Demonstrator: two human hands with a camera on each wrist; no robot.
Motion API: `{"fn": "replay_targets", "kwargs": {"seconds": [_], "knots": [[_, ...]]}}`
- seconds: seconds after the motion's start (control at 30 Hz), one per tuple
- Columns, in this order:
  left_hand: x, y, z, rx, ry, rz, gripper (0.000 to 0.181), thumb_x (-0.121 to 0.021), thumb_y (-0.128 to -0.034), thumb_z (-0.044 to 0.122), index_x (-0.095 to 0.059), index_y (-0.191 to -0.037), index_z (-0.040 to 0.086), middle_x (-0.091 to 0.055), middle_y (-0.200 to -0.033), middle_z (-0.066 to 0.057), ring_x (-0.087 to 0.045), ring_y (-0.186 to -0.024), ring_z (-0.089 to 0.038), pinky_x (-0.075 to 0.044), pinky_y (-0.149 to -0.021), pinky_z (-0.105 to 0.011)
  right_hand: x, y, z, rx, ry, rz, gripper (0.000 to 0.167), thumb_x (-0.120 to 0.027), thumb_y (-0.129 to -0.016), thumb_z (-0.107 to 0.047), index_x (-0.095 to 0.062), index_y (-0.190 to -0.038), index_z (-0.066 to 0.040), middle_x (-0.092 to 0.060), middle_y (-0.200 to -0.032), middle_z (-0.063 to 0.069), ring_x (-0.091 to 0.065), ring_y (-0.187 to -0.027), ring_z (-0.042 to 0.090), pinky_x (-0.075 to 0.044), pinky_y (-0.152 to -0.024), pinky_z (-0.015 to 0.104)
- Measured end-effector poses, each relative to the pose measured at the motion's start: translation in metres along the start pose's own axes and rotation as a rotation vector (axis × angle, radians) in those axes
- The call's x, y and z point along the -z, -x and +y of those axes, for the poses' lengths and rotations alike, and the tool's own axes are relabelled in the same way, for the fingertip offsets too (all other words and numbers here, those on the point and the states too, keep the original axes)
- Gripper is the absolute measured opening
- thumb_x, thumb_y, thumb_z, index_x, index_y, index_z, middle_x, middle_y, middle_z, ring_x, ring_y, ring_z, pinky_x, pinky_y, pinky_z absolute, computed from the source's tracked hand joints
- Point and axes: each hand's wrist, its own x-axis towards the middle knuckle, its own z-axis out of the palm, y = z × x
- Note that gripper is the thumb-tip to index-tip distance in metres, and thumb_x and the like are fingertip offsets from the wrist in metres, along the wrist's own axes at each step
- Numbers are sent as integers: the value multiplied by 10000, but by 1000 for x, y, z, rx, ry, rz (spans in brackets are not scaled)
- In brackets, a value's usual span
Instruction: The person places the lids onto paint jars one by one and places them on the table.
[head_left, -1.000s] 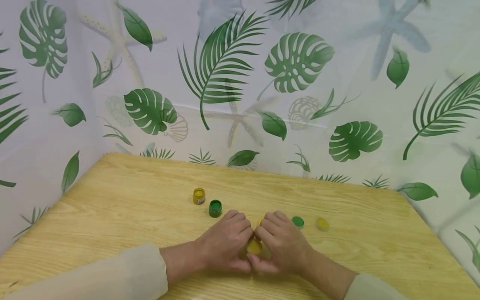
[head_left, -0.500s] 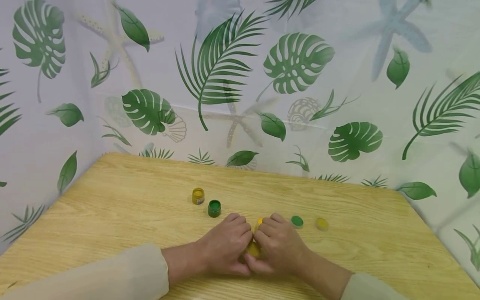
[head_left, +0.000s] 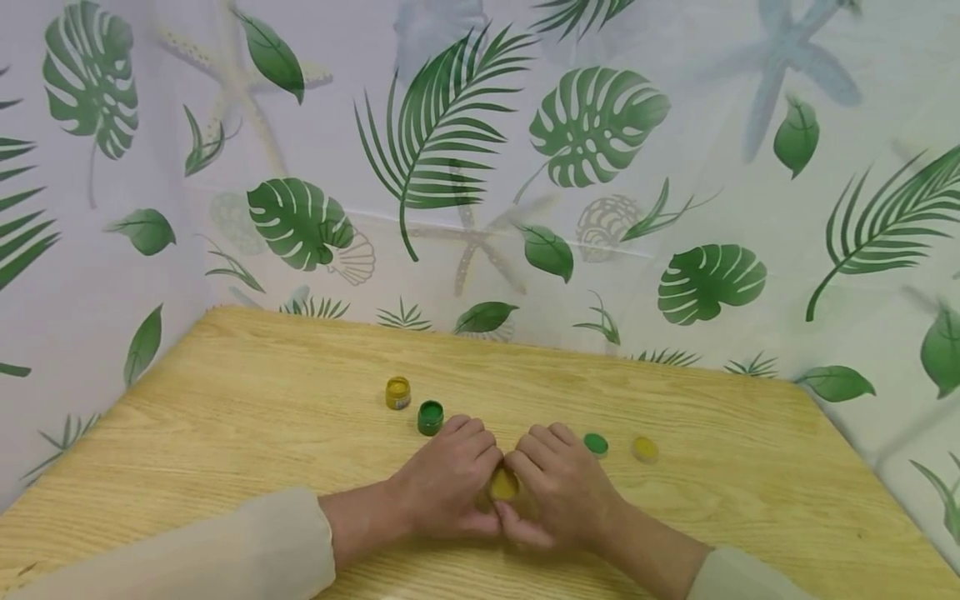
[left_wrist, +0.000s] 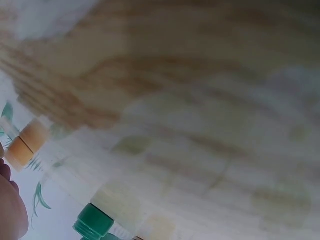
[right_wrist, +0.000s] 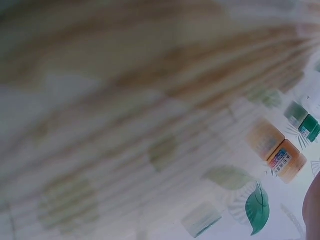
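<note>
Both hands meet near the table's front in the head view. The left hand [head_left: 450, 483] and the right hand [head_left: 564, 492] have their fingers curled round a small round yellow-topped jar [head_left: 505, 483], thumbs together at its near side. Its sides are mostly hidden by the fingers. In the right wrist view an orange jar with a label [right_wrist: 281, 156] stands near the edge of a hand [right_wrist: 313, 212]. The left wrist view shows an orange jar [left_wrist: 25, 145] beside a hand [left_wrist: 11, 207].
Behind the left hand are an open green paint jar [head_left: 431, 417] and an open yellow one [head_left: 398, 392]. Right of the right hand lie a green lid [head_left: 596, 444] and a yellow lid [head_left: 645, 449]. A leaf-patterned cloth [head_left: 480, 167] hangs behind the table [head_left: 262, 400].
The hands have shifted slightly, their knuckles a little higher and further apart. The orange-yellow patch beyond the fingers is now hidden in the head view. The held jar stays between the hands.
</note>
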Motion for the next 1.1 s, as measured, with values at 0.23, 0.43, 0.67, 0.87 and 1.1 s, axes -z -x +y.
{"fn": "replay_targets", "kwargs": {"seconds": [0.23, 0.43, 0.67, 0.87, 1.1], "knots": [[0, 0, 0, -7, -12, -16, 429, -712, -746, 564, -616, -820, 152, -520, -755, 75, -419, -729, -106, -404, -800, -278, -1, 0, 0, 3, 6, 10, 395, -433, -925, -472, -544, -740, -141, -492, -708, -40, -452, -654, 144, -372, -641, 295], [1, 1, -1, -19, -28, -37, 441, -703, -750, 574, -609, -823, 150, -533, -771, 70, -443, -745, -111, -411, -810, -282, -2, 0, -1, 26, 29, 10, 423, -427, -937, -479, -539, -716, -136, -494, -672, -31, -483, -633, 160, -389, -642, 306], [2, 2, 0, -28, -39, -92, 426, -682, -770, 565, -605, -840, 152, -544, -794, 69, -469, -777, -119, -419, -841, -293, -3, -1, -3, 51, 54, -8, 437, -404, -940, -463, -530, -689, -128, -503, -646, -20, -519, -621, 173, -399, -638, 310], [2, 3, 1, -25, -30, -111, 439, -694, -760, 575, -587, -838, 156, -520, -783, 72, -448, -762, -113, -414, -831, -280, -3, -2, -4, 41, 46, -34, 430, -390, -928, -470, -522, -695, -134, -470, -646, -31, -456, -603, 160, -370, -627, 294], [1, 2, 4, 24, -30, -165, 379, -665, -802, 538, -577, -817, 170, -465, -747, 85, -403, -737, -106, -398, -822, -274, -2, 1, -4, 5, 62, -113, 392, -409, -915, -457, -517, -697, -149, -450, -658, -45, -426, -615, 152, -357, -635, 293]]}}
